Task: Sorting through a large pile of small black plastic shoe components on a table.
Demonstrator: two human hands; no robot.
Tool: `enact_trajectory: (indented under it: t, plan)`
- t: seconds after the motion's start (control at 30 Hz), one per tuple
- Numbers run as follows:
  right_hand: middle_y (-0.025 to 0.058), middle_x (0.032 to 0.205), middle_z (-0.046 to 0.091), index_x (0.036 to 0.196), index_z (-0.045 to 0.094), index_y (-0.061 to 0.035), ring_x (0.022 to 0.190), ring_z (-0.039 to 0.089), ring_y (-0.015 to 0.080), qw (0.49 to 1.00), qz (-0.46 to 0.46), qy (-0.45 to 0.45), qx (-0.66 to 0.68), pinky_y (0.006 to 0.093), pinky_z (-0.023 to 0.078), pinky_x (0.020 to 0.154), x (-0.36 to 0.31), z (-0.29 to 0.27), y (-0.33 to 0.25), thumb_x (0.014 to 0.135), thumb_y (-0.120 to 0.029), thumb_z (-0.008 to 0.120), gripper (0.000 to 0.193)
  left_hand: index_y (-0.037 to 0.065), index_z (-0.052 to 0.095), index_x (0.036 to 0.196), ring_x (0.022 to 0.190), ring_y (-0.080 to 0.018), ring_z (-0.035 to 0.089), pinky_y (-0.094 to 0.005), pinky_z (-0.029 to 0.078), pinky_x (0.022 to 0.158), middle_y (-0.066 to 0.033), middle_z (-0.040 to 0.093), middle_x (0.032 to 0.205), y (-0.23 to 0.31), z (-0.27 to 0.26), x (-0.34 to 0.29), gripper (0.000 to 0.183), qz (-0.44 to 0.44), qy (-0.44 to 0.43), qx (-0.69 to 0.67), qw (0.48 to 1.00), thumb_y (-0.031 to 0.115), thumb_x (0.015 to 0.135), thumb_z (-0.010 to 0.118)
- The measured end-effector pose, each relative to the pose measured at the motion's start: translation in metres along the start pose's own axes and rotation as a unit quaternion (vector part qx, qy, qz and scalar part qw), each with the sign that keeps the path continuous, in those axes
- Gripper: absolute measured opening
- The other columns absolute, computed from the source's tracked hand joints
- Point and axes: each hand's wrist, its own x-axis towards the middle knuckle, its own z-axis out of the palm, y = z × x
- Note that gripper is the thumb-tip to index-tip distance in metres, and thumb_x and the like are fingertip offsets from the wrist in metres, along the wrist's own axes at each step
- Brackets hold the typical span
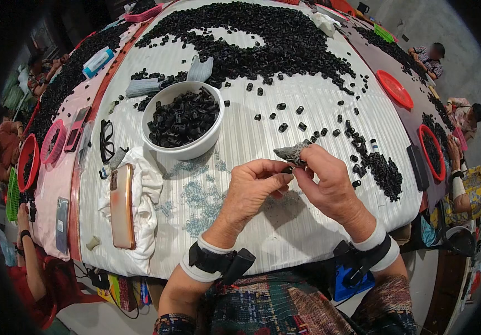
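Observation:
Over the near middle of the table my two hands meet. My left hand (251,187) is closed in a pinch on a small black plastic piece (288,170), mostly hidden by fingertips. My right hand (332,181) is closed around a grey, rough-looking thing with a pointed end (289,151); its kind is unclear. Right fingertips touch the same black piece. Left of the hands stands a white bowl (196,149) filled with black plastic pieces (183,118). Tiny pale blue-green bits (198,204) lie scattered beside my left hand.
A large heap of black pieces (263,42) covers the far table; a smaller pile (384,173) lies at right. Phone (122,206), white cloth (148,195) and eyeglasses (106,140) are at left. Other people sit along both sides, near red baskets (395,89).

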Motion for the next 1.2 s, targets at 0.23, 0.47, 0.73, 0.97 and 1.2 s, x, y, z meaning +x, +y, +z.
enact_trajectory:
  t: [0.23,0.47,0.73,0.97,1.2]
  plan:
    - [0.0115,0.080,0.057,0.095,0.057,0.0021,0.067,0.059,0.0209,0.998,0.017,0.038,0.049,0.0304,0.048,0.056,0.000,0.002,-0.001,0.078,0.006,0.059,0.017,-0.002,0.066,0.097,0.071,-0.0137,0.064,-0.0245,0.055,0.059,-0.0082,0.067,0.084,-0.002,-0.002,0.001,0.018,0.029,-0.010,-0.004,1.000,0.008,0.083,0.069]
    - [0.0087,0.076,0.057,0.090,0.058,0.0022,0.065,0.058,0.0150,0.997,-0.002,0.067,0.049,0.0271,0.048,0.055,-0.002,0.004,-0.001,0.078,0.007,0.062,0.014,-0.003,0.066,0.101,0.071,-0.0124,0.065,-0.0235,0.054,0.058,-0.0093,0.068,0.085,-0.004,-0.002,0.001,0.022,0.038,-0.012,-0.012,0.999,0.009,0.082,0.070]
    - [0.0107,0.078,0.058,0.092,0.059,0.0026,0.065,0.060,0.0180,0.995,-0.001,0.092,0.040,0.0292,0.050,0.057,-0.003,0.007,-0.001,0.076,0.009,0.062,0.017,-0.003,0.065,0.102,0.071,-0.0129,0.065,-0.0241,0.054,0.059,-0.0094,0.068,0.085,-0.004,-0.002,0.000,0.022,0.033,-0.017,-0.039,0.999,0.008,0.083,0.069]
    - [0.0121,0.079,0.059,0.092,0.059,0.0021,0.068,0.061,0.0257,0.990,-0.092,0.096,-0.044,0.0323,0.052,0.061,-0.005,0.010,-0.002,0.072,0.010,0.063,0.022,-0.001,0.065,0.098,0.073,-0.0135,0.065,-0.0248,0.054,0.059,-0.0084,0.068,0.084,-0.005,-0.003,0.001,0.019,0.027,0.007,0.019,0.999,0.008,0.082,0.070]
    - [0.0127,0.078,0.058,0.092,0.059,0.0017,0.066,0.060,0.0245,0.997,0.001,0.079,0.024,0.0315,0.052,0.057,-0.009,0.005,-0.001,0.072,0.010,0.062,0.021,-0.002,0.066,0.100,0.073,-0.0133,0.066,-0.0237,0.055,0.059,-0.0092,0.068,0.085,-0.003,-0.001,0.000,0.022,0.023,0.003,-0.025,0.999,0.008,0.082,0.070]
